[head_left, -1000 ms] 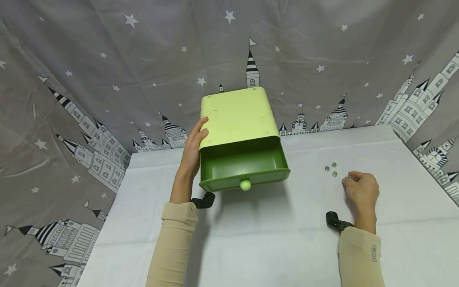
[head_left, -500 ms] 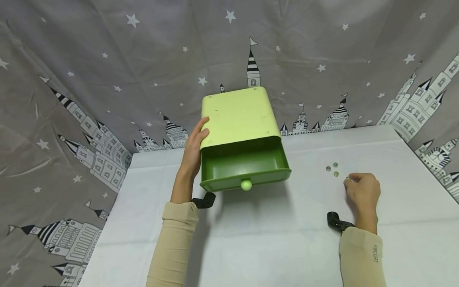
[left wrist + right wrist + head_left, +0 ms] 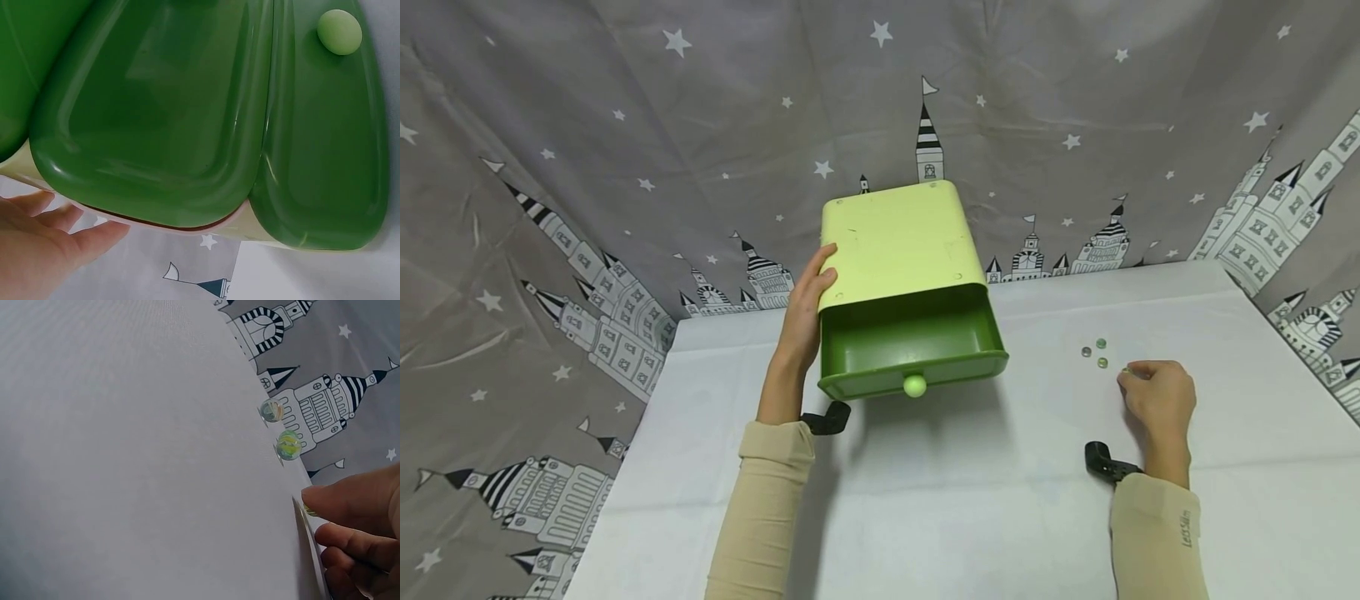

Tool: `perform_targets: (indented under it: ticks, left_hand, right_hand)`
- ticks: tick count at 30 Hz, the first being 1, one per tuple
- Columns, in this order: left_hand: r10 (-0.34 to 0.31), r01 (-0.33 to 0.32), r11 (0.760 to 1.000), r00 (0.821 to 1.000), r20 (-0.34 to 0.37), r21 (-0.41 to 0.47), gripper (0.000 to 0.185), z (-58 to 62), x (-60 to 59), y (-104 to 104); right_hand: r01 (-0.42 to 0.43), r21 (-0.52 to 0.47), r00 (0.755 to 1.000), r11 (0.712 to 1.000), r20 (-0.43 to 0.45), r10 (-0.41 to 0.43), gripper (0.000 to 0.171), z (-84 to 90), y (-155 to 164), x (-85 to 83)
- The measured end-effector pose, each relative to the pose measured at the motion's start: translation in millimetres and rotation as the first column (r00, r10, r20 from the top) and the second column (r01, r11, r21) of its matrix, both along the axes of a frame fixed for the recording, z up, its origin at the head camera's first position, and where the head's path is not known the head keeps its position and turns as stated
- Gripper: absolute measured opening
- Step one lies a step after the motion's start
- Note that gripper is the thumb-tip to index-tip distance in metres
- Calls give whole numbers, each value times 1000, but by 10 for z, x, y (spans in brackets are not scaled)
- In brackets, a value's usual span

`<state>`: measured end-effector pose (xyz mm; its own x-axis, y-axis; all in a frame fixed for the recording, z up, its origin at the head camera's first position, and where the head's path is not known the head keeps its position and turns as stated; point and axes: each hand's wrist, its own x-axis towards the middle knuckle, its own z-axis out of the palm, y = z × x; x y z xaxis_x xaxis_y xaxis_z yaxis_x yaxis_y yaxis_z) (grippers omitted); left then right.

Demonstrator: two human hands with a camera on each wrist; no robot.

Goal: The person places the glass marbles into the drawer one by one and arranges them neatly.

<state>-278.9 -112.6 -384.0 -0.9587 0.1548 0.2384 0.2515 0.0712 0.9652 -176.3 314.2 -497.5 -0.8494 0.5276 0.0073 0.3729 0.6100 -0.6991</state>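
Note:
A yellow-green box (image 3: 898,246) with a green drawer (image 3: 910,333) stands at the middle; the drawer is pulled out, bare inside, with a round light green knob (image 3: 914,386). My left hand (image 3: 803,325) rests along the box's left side, its fingers (image 3: 100,240) nearly straight against the pale wall in the left wrist view. Over at the right, my right hand (image 3: 1161,396) pinches a yellow-green marble (image 3: 310,510) between thumb and forefinger, mostly hidden by the thumb. Close beside it lie three loose glass marbles, a grey one (image 3: 1086,352), a green one (image 3: 1101,343) and a yellowish one (image 3: 1102,362).
A white cloth (image 3: 962,517) covers the table. Behind it and at both sides hangs a grey curtain (image 3: 715,100) with printed castles and stars. A black wrist camera sits on each forearm, the left one (image 3: 827,419) just under the drawer front.
Almost nothing differs. The right hand stays at the marble with its fingers closed a touch more over it; the left hand and the box keep their places.

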Motion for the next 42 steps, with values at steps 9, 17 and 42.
perform_targets:
  ticks: [9,17,42]
  left_hand:
    - [5,-5,1000,1000,3,3,51,5,0,5]
    - [5,-5,1000,1000,9,1,52,8,-3,16]
    - [13,-13,1000,1000,2,1,51,0,0,4]
  right_hand:
    - [-6,-24,1000,1000,13,7,32,3,9,2]
    - [-9,-52,999,999,44,12,36,17,37,4]
    - [4,-142,988,990,-153,-26,31,235,-185,-1]
